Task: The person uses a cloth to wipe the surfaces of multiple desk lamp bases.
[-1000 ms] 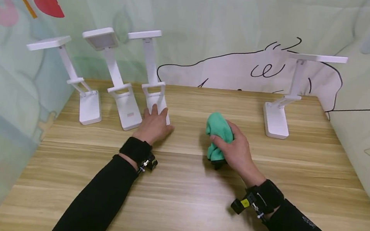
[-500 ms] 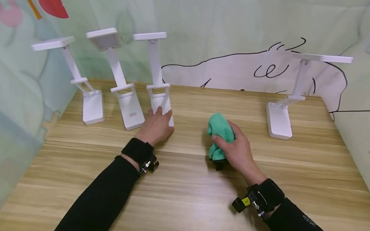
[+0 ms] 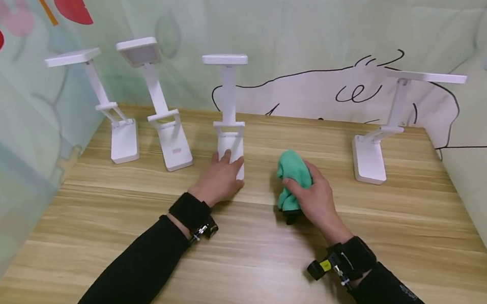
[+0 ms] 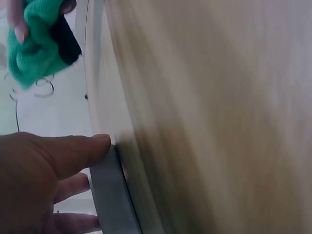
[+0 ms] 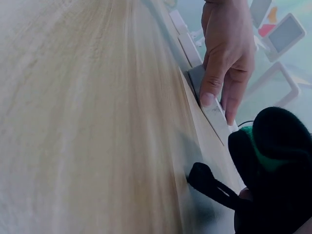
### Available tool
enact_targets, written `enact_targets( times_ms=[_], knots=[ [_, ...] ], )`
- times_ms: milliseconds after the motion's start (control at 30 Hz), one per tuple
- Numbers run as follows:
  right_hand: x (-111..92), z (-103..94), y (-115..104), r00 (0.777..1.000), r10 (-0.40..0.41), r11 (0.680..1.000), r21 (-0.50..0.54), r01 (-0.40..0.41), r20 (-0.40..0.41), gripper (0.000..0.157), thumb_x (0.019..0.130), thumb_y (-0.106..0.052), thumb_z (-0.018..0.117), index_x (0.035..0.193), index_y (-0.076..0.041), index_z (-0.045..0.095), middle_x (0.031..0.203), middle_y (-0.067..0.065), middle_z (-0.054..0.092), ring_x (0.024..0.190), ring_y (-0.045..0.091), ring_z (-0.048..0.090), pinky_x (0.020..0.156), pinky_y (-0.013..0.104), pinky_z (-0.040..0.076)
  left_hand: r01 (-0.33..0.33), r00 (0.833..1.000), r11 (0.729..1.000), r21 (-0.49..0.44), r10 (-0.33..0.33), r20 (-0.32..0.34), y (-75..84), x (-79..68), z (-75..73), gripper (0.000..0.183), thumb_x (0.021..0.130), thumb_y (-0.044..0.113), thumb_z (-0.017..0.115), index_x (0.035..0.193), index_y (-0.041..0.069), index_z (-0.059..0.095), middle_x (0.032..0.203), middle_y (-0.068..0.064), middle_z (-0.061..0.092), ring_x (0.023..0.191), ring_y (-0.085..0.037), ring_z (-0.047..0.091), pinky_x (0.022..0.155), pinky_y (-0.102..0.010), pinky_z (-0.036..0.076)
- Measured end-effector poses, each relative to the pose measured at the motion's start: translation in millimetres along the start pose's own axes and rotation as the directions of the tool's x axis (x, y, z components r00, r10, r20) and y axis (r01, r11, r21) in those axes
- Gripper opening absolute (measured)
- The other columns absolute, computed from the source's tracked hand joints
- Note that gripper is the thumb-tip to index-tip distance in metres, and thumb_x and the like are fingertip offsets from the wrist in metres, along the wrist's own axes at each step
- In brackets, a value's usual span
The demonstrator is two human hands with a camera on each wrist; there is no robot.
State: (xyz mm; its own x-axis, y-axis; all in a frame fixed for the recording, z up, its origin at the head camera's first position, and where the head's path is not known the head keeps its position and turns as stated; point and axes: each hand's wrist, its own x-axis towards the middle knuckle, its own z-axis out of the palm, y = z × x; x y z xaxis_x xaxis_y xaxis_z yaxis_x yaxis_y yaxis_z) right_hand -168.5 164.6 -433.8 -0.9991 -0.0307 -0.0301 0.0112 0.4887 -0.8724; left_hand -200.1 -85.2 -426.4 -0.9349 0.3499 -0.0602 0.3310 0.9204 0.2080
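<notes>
My left hand (image 3: pixel 220 180) holds the base of a white desk lamp (image 3: pixel 229 150), thumb along one side and fingers over the other. In the left wrist view the thumb (image 4: pixel 73 152) presses the edge of the base (image 4: pixel 114 195). To the right, just above the table, my right hand (image 3: pixel 318 198) grips a bunched green cloth (image 3: pixel 293 171). The cloth has a black part with a loop (image 5: pixel 209 183), seen close up in the right wrist view. The fingers behind the cloth are mostly hidden.
Two more white desk lamps, an outer one (image 3: pixel 126 141) and an inner one (image 3: pixel 174 148), stand left of my left hand. Another white lamp (image 3: pixel 369 161) stands at the back right. A printed curtain (image 3: pixel 286 34) hangs behind the wooden table (image 3: pixel 255 277).
My left hand has slid the held lamp to the right and slightly nearer, away from the two left lamps. The right hand still holds the green cloth in about the same place.
</notes>
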Motion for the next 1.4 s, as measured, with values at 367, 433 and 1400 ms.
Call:
enact_targets(
  times_ms=[367, 433, 1400],
  knots=[
    [-4.7, -10.9, 6.1, 0.998, 0.025, 0.995, -0.092, -0.030, -0.050, 0.078, 0.088, -0.054, 0.061, 0.146, -0.011, 0.031, 0.127, 0.020, 0.048, 0.106, 0.034, 0.049, 0.083, 0.048, 0.045, -0.172, 0.985, 0.981, 0.094, 0.173, -0.003, 41.2, -19.2, 10.3, 0.062, 0.092, 0.038, 0.062, 0.145, 0.011, 0.044, 0.145, -0.031, 0.040, 0.130, -0.046, 0.039, 0.112, -0.053, 0.030],
    [-4.2, -13.5, 6.4, 0.998, 0.025, 0.995, -0.099, -0.031, -0.059, 0.077, 0.088, -0.053, 0.061, 0.145, -0.011, 0.031, 0.127, 0.021, 0.048, 0.106, 0.035, 0.049, 0.083, 0.049, 0.046, -0.195, 0.981, 0.974, 0.112, 0.196, 0.002, 47.9, -22.7, 12.0, 0.063, 0.092, 0.039, 0.062, 0.145, 0.011, 0.044, 0.144, -0.030, 0.041, 0.130, -0.046, 0.040, 0.112, -0.052, 0.030],
    [-19.3, 8.1, -30.1, 0.860, -0.458, 0.607, -0.628, 0.487, 0.224, 0.049, 0.085, -0.027, 0.070, 0.132, -0.014, 0.060, 0.099, 0.019, 0.065, 0.063, 0.021, 0.055, 0.048, 0.040, 0.050, -0.318, 0.934, 0.919, -0.233, 0.347, 0.091, 17.0, -23.6, 5.9, 0.098, 0.080, 0.056, 0.071, 0.151, 0.005, 0.028, 0.157, -0.017, 0.028, 0.138, -0.030, 0.032, 0.113, -0.041, 0.031]
  ],
)
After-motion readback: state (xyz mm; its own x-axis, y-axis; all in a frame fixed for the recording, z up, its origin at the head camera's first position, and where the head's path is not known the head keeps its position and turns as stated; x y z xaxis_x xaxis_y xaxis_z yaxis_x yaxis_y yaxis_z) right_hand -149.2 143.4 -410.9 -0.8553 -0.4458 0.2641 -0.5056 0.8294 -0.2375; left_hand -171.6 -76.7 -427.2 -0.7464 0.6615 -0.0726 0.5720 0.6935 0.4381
